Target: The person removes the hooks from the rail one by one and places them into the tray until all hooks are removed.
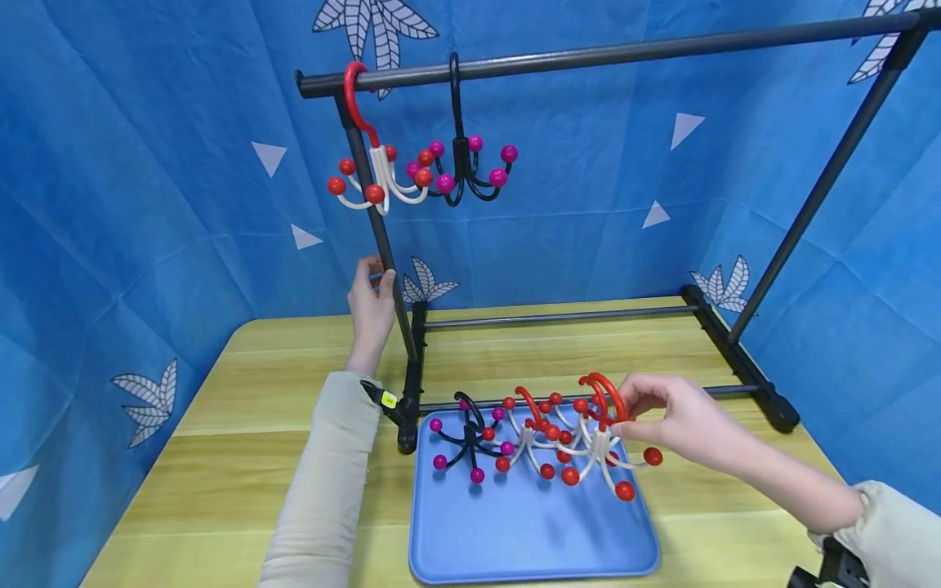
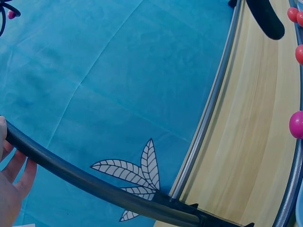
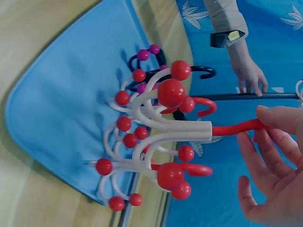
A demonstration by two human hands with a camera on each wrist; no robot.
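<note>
Here, R hand (image 1: 665, 412) pinches red/wht hanger (image 1: 600, 446) abv tray (image 1: 529, 547).

a pale wood-grain table (image 1: 243, 457) spreads from eight round to four o'clock in the head view; behind it hangs a creased blue cloth (image 1: 559, 237), printed with a white triangle (image 1: 268, 155) at ten o'clock, another at two, and veined leaf clusters (image 1: 358, 23) at eleven and three o'clock

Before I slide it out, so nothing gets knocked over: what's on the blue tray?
The tray holds a black hanger, a white hanger and, behind the held hanger in the head view, a second white one, partly covered. Tray patches directly behind the hangers cannot be seen.
</note>
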